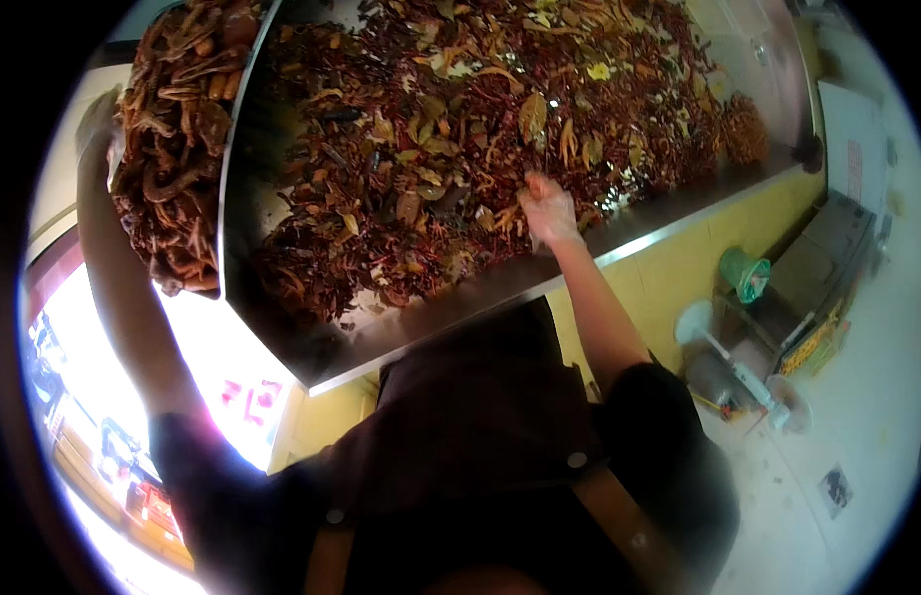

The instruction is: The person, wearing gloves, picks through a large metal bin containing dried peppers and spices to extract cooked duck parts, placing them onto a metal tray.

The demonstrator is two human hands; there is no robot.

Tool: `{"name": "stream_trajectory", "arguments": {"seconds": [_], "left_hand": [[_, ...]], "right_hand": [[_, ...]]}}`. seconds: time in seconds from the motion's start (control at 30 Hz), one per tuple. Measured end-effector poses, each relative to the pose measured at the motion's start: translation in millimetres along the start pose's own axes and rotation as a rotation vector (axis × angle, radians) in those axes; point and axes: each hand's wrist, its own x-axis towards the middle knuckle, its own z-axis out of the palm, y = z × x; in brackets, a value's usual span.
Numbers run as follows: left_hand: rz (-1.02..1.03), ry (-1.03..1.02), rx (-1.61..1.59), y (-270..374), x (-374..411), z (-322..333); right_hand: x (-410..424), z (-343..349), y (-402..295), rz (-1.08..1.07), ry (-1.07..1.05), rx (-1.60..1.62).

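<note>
A wide stainless steel tray [460, 312] lies before me, its floor strewn with dark red dried chillies, brown leaves [533, 117] and other spices that look wet. My right hand [550, 210], in a thin clear glove, is over the spices near the tray's front wall. Its fingers are curled around a small reddish-brown piece that I cannot name. At the upper left, a heap of brown cooked meat pieces [179, 149], some shaped like necks or feet, sits against the tray's left edge. My left hand [98, 123], gloved too and blurred, touches the outer left side of that heap; its fingers are mostly hidden.
At the right, below the tray, stand a green plastic basket [744, 275], a grey box-like unit [821, 245] and a white stand fan [750, 379] on the pale floor. A white panel [853, 145] stands beyond. Bright light glares at the lower left.
</note>
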Motion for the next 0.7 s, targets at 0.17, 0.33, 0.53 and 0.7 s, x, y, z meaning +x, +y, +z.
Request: {"name": "stream_trajectory", "arguments": {"seconds": [0.17, 0.33, 0.53, 0.7], "left_hand": [[-0.157, 0.023, -0.061, 131, -145, 9], [-0.452, -0.340, -0.437, 130, -309, 113], [-0.350, -0.729, -0.631, 137, -424, 194], [-0.149, -0.758, -0.397, 135, -445, 216]], "right_hand": [[55, 12, -15, 0.295, -0.082, -0.098], [14, 76, -93, -0.213, -0.179, -0.448], [-43, 112, -77, -0.670, -0.388, -0.301], [-32, 88, -44, -0.491, -0.278, -0.199]]}}
